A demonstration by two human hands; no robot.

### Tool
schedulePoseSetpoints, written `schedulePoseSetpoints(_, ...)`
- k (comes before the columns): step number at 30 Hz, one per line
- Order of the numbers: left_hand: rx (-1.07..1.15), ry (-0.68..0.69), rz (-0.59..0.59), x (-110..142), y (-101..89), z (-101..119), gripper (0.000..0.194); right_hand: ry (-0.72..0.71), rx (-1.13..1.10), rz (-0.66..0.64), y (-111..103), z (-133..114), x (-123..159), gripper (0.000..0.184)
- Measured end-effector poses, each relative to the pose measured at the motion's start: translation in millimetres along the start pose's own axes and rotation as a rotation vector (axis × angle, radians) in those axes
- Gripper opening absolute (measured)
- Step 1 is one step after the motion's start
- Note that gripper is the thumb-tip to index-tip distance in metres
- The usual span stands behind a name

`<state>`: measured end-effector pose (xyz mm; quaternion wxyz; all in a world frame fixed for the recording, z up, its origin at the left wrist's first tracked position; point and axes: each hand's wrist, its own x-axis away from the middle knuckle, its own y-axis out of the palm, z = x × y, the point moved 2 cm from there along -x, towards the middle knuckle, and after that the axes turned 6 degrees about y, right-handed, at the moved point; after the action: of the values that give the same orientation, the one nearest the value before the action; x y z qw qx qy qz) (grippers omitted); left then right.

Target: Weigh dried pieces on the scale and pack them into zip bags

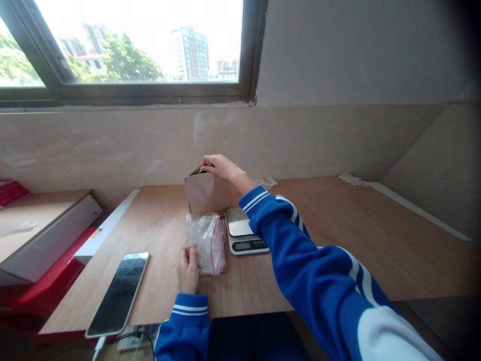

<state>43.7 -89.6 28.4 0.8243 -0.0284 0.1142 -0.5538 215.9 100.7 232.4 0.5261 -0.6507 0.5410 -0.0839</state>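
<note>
I see right hand at mouth of brown paper bag, far on table; fingertips partly hidden, can't tell if clamped. Left hand touches near-left edge of clear plastic bag; pinch unclear to me. Plastic bag lies just near of paper bag, red strip running near-far; left hand nearer it. Scale just right.

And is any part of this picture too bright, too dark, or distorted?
Head view: the window glares almost white, the upper right corner is black, highlights glint on the plastic zip bag; in that same head view, wide-angle stretching seems to enlarge the right sleeve toward the lower right corner.
</note>
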Motion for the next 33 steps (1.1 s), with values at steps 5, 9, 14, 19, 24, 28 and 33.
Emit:
schedulePoseSetpoints(5,-0.027,0.023,0.006,-1,-1.1,-3,0.045,0.065,0.176,0.168,6,-4,3,0.031)
schedulePoseSetpoints(9,-0.03,0.03,0.004,-2,-1.1,-5,0.044,0.125,0.223,0.311,10,5,8,0.041)
schedulePoseSetpoints(14,0.004,0.014,0.004,-1,-0.4,-3,0.044,0.177,0.138,0.473,12,12,26,0.036)
schedulePoseSetpoints(19,0.044,0.012,0.012,0,0.0,-3,0.043,0.15,0.161,0.489,13,10,43,0.024)
schedulePoseSetpoints(24,0.054,0.042,0.019,0,-0.1,-5,0.039,0.151,0.227,0.456,8,6,46,0.031)
schedulePoseSetpoints(28,0.047,0.064,0.029,1,-0.4,-5,0.038,0.104,0.144,0.394,7,6,41,0.022)
schedulePoseSetpoints(33,0.072,0.075,0.035,1,-0.2,-4,0.037,0.118,-0.025,0.35,11,19,26,0.02)
